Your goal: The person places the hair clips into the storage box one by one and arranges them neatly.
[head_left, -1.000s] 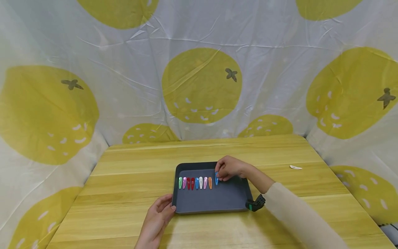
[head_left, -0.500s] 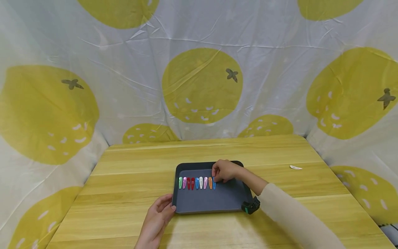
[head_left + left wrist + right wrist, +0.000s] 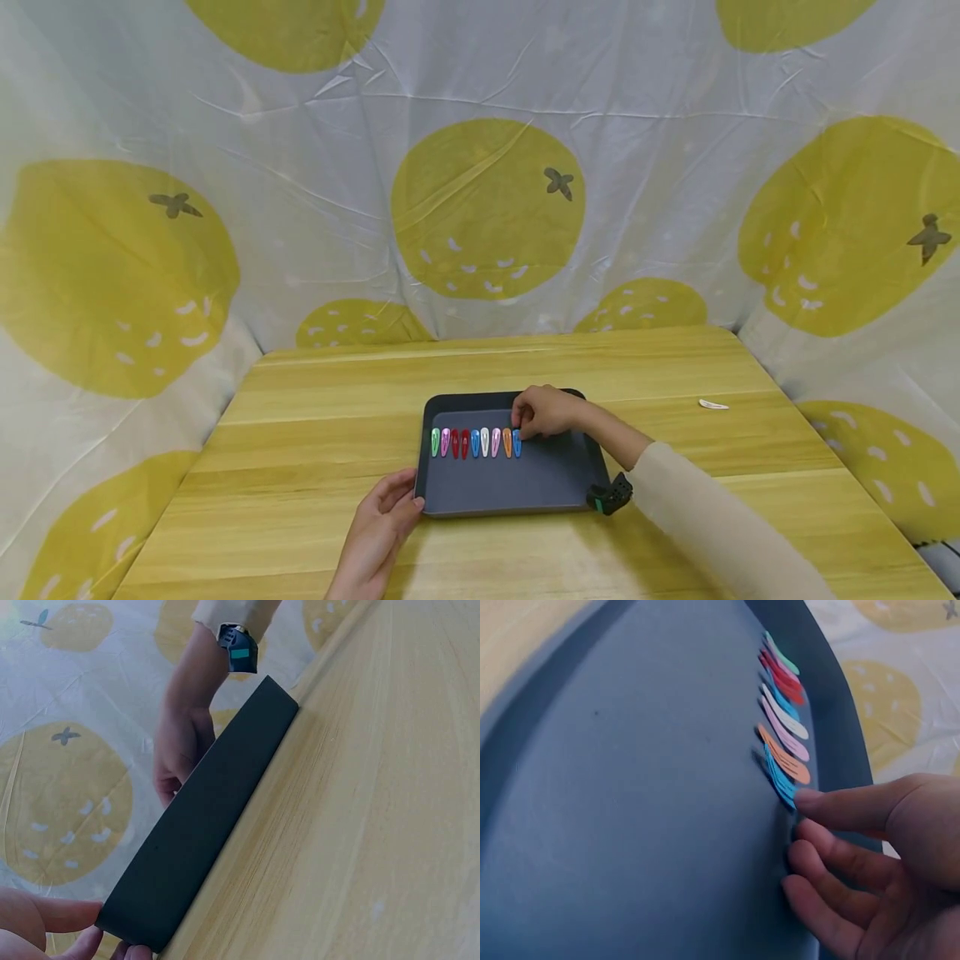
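Note:
A dark grey tray (image 3: 510,487) lies on the wooden table, with a row of several coloured snap hair clips across it. At the right end of the row, beside an orange hair clip (image 3: 507,442), is a blue hair clip (image 3: 517,443). My right hand (image 3: 549,412) reaches over the far side of the tray; its thumb tip (image 3: 808,799) touches the blue clip's wide end, and the other fingers lie loosely bent apart from the thumb. My left hand (image 3: 384,515) grips the tray's near left corner, thumb at the rim and fingers at its side.
A single white hair clip (image 3: 713,404) lies on the table (image 3: 300,467) to the right of the tray. Behind the table hangs a pale curtain (image 3: 645,192) with yellow fruit prints. A black device (image 3: 611,494) is on the right wrist, over the tray's near right corner.
My right hand has moved left and set the blue hair clip beside the orange one, and its fingers have eased off the clip. The left hand and tray have stayed put.

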